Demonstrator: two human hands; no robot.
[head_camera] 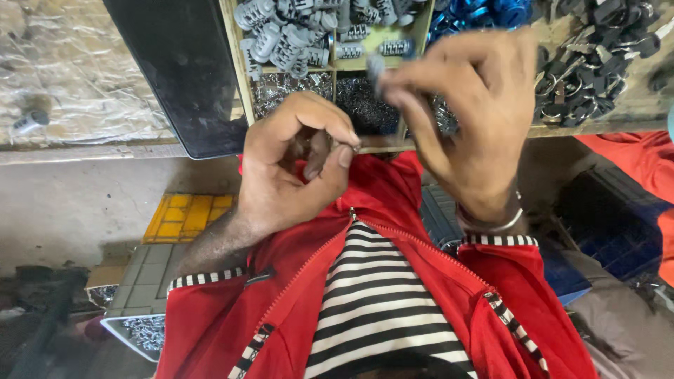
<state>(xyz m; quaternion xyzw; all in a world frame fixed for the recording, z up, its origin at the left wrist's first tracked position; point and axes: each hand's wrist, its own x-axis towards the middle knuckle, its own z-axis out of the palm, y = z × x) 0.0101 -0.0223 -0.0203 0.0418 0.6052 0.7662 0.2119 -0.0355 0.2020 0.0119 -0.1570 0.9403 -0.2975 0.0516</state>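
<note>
My left hand (291,172) is curled in front of my chest, thumb and forefinger pinching a tiny shiny metal piece (350,147). My right hand (467,112) is raised a little higher to its right, blurred, with a small grey cylindrical part (375,67) held at its fingertips. The two hands are close together but apart. Both hover at the front edge of a wooden compartment tray (334,77). My red zip jacket (393,203) and striped shirt fill the lower view.
The tray holds several grey ribbed cylinders (281,35), small shiny metal bits (284,88), blue parts (484,12) and black key-like pieces (590,67). A dark panel (179,70) leans at the left. A blue crate (611,217) sits lower right, a tray of metal bits (140,331) lower left.
</note>
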